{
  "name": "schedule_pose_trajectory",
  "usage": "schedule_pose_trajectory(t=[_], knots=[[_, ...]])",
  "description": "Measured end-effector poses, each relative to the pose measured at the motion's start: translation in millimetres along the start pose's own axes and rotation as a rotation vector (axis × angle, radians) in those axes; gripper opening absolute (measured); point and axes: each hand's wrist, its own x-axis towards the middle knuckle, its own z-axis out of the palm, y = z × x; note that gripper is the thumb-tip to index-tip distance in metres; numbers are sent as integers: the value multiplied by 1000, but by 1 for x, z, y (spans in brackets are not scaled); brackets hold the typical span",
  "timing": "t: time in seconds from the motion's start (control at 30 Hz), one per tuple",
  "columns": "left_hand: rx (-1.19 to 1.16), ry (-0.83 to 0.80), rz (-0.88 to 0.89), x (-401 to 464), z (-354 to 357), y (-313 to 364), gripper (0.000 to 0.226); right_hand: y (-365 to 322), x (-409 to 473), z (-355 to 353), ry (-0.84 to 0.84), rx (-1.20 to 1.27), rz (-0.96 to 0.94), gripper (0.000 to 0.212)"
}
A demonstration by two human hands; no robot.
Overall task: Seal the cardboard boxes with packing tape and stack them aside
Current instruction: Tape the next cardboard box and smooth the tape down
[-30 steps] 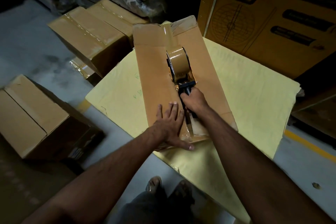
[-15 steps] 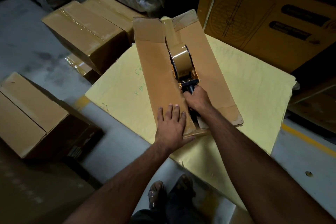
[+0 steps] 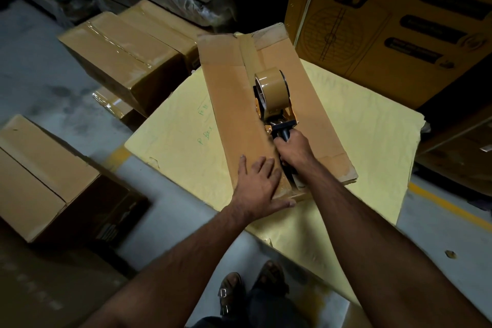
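A long brown cardboard box (image 3: 231, 104) lies on a yellow sheet-covered surface (image 3: 354, 136), its two top flaps meeting along a centre seam. A strip of brown tape (image 3: 249, 53) covers the far part of that seam. My right hand (image 3: 295, 149) grips the black handle of a tape dispenser (image 3: 274, 96) with a brown roll, which rests on the seam near the box's middle. My left hand (image 3: 258, 186) lies flat, fingers spread, on the near end of the left flap.
Taped brown boxes (image 3: 125, 58) sit stacked to the far left, and another brown box (image 3: 40, 173) stands on the floor at left. A tall printed yellow carton (image 3: 386, 21) rises behind the surface at right. My feet (image 3: 250, 290) stand at its near edge.
The dispenser and my right hand have kept to the middle of the seam, edging slightly toward me. My left hand stays pressed on the near flap. The camera has shifted a little.
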Motion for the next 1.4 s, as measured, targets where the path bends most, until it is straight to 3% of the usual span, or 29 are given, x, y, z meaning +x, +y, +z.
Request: schedule_pose_trajectory(t=[0.07,0.13,0.27,0.47,0.67,0.77,0.93,1.03,1.13,1.4], knots=[[-92,108,18,9,-7,-18,72,0,5,-3,-6,8,-4,18],[-114,197,-94,29,-16,-42,60,1,9,-6,-18,24,-24,16],[-125,224,-276,84,-38,-84,41,5,13,-10,-46,24,-53,13],[-165,4,-343,176,-67,-130,59,12,20,-12,-53,60,-44,14],[-500,54,-439,228,-81,-157,50,13,17,-9,-28,56,-42,9],[-408,-10,-342,237,-84,-160,56,9,13,-10,-36,62,-39,6],[-88,-58,-187,242,-89,-165,42,5,15,-11,-29,87,-7,5],[20,-147,-95,252,-82,-176,56,7,15,-8,-20,113,-17,4],[53,-137,-104,256,-72,-181,65,8,16,-6,4,142,-29,4],[35,-37,-152,276,-90,-198,57,-5,21,-18,108,191,-104,12]])
